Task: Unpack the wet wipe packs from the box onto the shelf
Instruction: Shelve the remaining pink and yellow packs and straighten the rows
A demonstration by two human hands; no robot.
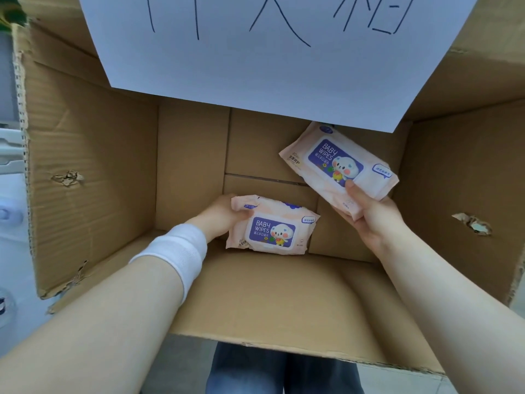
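Note:
A large open cardboard box (93,155) fills the view, and both my arms reach down into it. My left hand (224,216) grips the left end of a pink baby wipes pack (272,226) with a purple label, low near the box floor. My right hand (366,211) holds a second pink wipes pack (338,163) by its near edge, tilted and lifted above the floor at the right. No other packs show inside the box. The shelf is out of view.
A white paper sheet (255,58) with hand-drawn blue characters hangs over the box's far flap and hides the far wall. Torn holes mark the left (68,177) and right (473,223) side flaps. White fixtures (8,155) stand left of the box.

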